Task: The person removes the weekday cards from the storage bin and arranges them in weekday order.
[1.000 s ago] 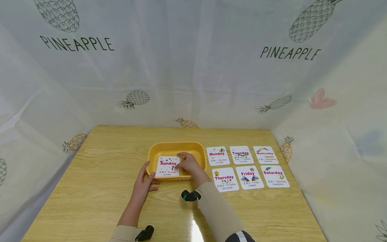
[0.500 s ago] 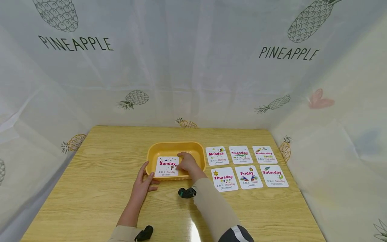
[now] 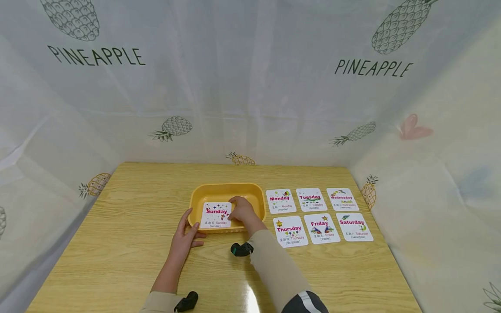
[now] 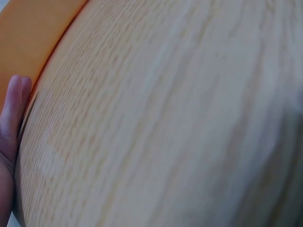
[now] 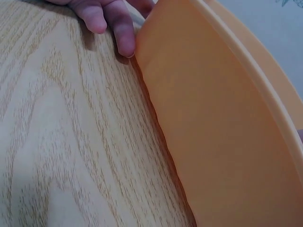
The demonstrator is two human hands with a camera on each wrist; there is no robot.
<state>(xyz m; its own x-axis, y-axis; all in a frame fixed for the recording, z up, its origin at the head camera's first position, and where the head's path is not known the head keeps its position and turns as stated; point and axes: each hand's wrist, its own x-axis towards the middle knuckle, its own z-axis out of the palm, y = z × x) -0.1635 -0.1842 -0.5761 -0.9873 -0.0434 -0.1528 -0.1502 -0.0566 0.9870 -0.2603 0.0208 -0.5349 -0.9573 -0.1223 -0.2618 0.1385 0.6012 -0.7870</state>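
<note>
Here the right hand [image 3: 242, 211] is reaching inside the yellow tray [image 3: 225, 190], fingers curled onto the right edge of the Sunday card [image 3: 216, 214], which is lying flat on the tray floor toward its left side; whether it is pinching or only pressing the card I cannot tell. The left hand [image 3: 187, 234] is resting open against the tray's near-left outer wall, fingers straight, thumb along the rim. Six day cards [image 3: 318, 214] are lying in two rows just right of the tray, close to the table's right edge, while bare wooden table [image 3: 129, 226] is stretching wide to the left.
</note>
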